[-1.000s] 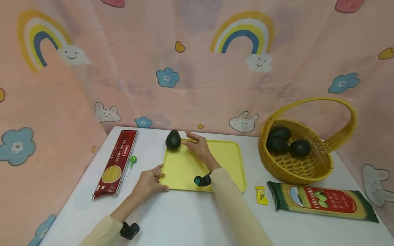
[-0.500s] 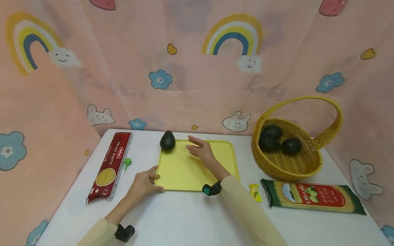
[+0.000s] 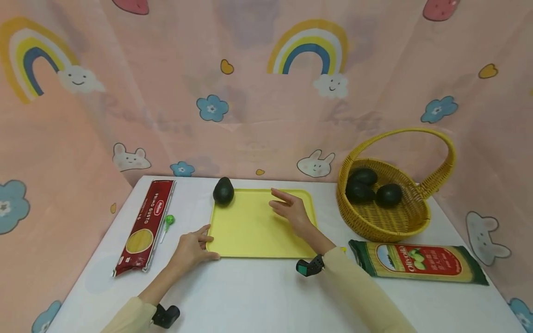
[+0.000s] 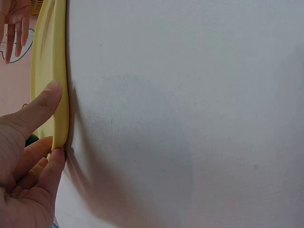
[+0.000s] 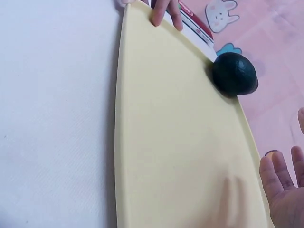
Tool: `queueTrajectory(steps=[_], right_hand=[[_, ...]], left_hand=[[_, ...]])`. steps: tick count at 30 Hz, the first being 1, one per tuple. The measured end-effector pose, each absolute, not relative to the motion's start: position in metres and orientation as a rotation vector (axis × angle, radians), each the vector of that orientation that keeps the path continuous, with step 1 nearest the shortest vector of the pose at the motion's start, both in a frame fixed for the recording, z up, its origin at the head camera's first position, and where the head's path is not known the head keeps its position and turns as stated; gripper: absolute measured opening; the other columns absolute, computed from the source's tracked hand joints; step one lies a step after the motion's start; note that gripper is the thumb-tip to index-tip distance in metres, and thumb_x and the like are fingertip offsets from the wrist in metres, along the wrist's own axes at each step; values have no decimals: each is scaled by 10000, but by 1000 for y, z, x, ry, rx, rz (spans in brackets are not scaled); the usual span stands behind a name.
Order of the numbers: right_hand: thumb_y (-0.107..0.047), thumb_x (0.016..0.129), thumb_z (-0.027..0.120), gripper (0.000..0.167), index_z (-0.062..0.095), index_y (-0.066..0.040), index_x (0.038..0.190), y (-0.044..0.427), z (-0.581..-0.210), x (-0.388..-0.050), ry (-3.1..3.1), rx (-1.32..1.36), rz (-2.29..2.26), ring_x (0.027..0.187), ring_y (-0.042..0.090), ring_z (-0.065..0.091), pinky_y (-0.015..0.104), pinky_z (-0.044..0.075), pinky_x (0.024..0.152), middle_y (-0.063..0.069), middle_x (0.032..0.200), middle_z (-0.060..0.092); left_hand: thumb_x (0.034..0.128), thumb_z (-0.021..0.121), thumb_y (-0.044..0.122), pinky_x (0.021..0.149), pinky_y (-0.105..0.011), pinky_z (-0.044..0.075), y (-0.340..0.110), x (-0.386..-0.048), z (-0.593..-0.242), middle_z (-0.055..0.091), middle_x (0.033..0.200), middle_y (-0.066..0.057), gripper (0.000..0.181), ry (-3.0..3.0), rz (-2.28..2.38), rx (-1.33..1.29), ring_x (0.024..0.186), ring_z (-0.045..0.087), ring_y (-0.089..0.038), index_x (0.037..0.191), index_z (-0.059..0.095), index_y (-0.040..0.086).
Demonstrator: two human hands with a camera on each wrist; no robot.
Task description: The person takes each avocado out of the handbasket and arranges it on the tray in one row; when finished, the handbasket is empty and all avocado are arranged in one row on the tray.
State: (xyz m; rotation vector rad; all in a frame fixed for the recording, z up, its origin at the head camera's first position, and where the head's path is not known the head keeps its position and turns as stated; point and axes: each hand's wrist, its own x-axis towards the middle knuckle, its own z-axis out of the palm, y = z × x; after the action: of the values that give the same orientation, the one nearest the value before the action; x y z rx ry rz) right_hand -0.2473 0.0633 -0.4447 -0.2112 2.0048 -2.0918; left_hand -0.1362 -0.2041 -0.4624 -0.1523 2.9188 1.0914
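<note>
A yellow tray [image 3: 250, 231] lies on the white table. My left hand [image 3: 189, 250] grips its near left corner; in the left wrist view the thumb of that hand [image 4: 21, 166] lies on the tray rim [image 4: 60, 57] and the fingers bend round the corner. A dark green avocado [image 3: 223, 191] sits at the far left corner, seen in the right wrist view as a round fruit [image 5: 233, 74] over the rim. My right hand [image 3: 294, 213], fingers spread and holding nothing, hovers over the tray's right part, away from the avocado.
At the right stands a yellow wicker basket [image 3: 385, 233] with three avocados [image 3: 389, 195]. Before it lies a green-ended pasta pack [image 3: 420, 262], and my right sleeve mostly hides a small yellow packet. A red pasta pack [image 3: 143, 226] and green lollipop [image 3: 169, 219] lie at the left.
My right hand has moved right, away from the avocado and across the tray. My left hand stays at the tray corner. The head view has shifted slightly.
</note>
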Motion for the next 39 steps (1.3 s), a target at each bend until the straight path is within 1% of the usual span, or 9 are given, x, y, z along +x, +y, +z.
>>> queueTrajectory(steps=[6,11,18,23,26,28,31,35,39], right_hand=[[-72,921,636,486,496,-20,1383,90,-438,-239,2058,-173,-2065,1144,222,578,405,468,965,156,1425,469],[-78,939,613,487,472,-23,1402,113,-429,-233,2064,-83,-2065,1148,178,559,356,466,974,144,1444,446],[-94,961,580,512,418,-54,1445,143,-411,-222,2067,67,-2043,1293,285,455,392,403,1039,143,1484,396],[-148,958,598,542,402,-64,1456,164,-399,-213,2129,102,-2017,1185,124,541,343,428,1017,136,1490,393],[-182,944,624,558,417,-66,1449,176,-394,-209,2168,111,-2028,1040,-15,583,286,463,970,45,1410,496],[-187,930,645,570,428,-60,1441,183,-392,-207,2165,116,-2066,973,-51,598,246,481,932,-51,1282,577],[-215,909,670,611,422,-59,1445,194,-389,-206,2164,143,-2096,955,-57,602,223,483,917,-103,1192,584],[-264,894,682,643,418,-97,1455,208,-389,-207,2170,194,-2118,977,-53,586,192,477,908,-57,1271,552],[-215,886,693,518,537,-177,1378,223,-391,-210,2095,223,-2271,936,-39,611,168,509,828,-151,1115,620]], left_hand=[[605,909,173,665,-159,491,-206,-136,-463,529,1377,-129,542,2927,1089,-141,1035,626,-232,1052,710,-61],[609,907,164,687,-169,511,-205,-136,-462,526,1381,-125,542,2917,1103,-151,1061,628,-252,1056,705,-68],[624,899,145,777,-259,545,-204,-136,-462,513,1390,-138,531,2903,1118,-150,1120,608,-294,1062,698,-78],[630,897,156,785,-272,543,-205,-135,-463,510,1391,-143,537,2901,1105,-149,1148,587,-313,1069,695,-79],[629,898,160,796,-284,540,-205,-135,-463,510,1390,-144,539,2905,1098,-147,1169,571,-323,1068,695,-78],[632,896,161,820,-303,538,-205,-135,-463,508,1392,-146,539,2907,1092,-144,1192,552,-335,1071,695,-77],[635,894,154,844,-315,533,-205,-134,-463,506,1394,-145,536,2908,1096,-147,1203,542,-338,1073,693,-79],[632,894,137,842,-309,532,-205,-134,-462,510,1390,-145,532,2906,1107,-148,1194,550,-335,1071,691,-86],[632,895,134,826,-298,537,-204,-135,-462,512,1388,-141,534,2907,1101,-146,1198,544,-345,1074,690,-84]])
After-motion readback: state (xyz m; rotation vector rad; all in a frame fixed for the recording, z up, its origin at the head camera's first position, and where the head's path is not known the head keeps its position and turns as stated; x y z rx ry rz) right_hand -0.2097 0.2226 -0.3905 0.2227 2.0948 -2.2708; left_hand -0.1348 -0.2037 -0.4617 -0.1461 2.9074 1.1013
